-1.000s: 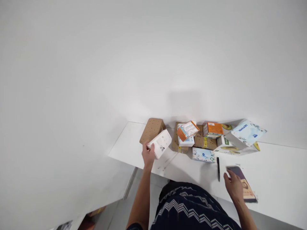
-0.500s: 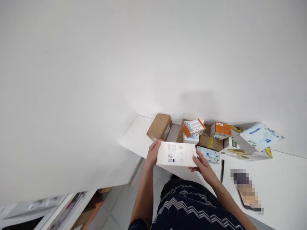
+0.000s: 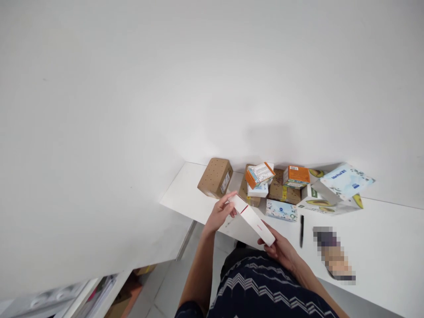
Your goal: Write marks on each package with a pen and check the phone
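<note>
White box [image 3: 251, 220] held in both hands over table [image 3: 380, 229] edge
Now tilted edge-on vs flat 0.5 s ago; left hand [image 3: 221, 213] pinches far end, right hand [image 3: 281, 248] cups near corner; pen [image 3: 301, 224] beside.

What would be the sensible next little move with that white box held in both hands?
Probably to keep turning the white box until a wide face points up. The left hand grips its far end and the right hand its near end, above the table edge; it is tilted, showing mostly a narrow side.
</note>
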`<control>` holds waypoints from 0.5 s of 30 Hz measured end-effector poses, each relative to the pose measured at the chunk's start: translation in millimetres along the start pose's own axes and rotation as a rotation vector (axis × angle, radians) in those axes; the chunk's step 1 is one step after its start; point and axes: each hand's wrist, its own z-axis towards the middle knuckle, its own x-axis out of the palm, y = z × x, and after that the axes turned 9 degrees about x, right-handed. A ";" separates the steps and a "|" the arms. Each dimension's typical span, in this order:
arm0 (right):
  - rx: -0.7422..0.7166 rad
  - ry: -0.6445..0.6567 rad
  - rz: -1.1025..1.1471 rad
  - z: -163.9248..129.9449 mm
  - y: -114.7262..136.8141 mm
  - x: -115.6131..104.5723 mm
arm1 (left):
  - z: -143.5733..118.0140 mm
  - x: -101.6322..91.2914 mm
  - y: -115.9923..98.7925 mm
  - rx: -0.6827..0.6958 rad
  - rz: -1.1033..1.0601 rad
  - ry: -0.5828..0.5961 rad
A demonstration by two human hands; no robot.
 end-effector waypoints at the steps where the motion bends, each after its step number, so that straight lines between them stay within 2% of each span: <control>1: 0.001 0.013 -0.022 0.0 -1.1 -0.8 | 0.2 -1.5 -0.1 -0.003 0.010 0.038; 3: 0.001 0.046 -0.044 -0.5 -1.8 -3.4 | 0.8 -5.4 -0.3 -0.019 0.047 0.035; 7: -0.055 0.243 -0.056 -7.8 2.3 -9.2 | 3.4 -14.6 -1.6 -0.017 0.148 -0.195; 9: -0.119 0.293 -0.097 -13.2 5.7 -9.6 | 4.7 -18.2 -2.4 0.004 0.147 -0.272; 15: -0.294 0.163 -0.273 -14.7 17.4 -2.3 | 5.0 -20.8 -5.7 0.023 0.142 -0.401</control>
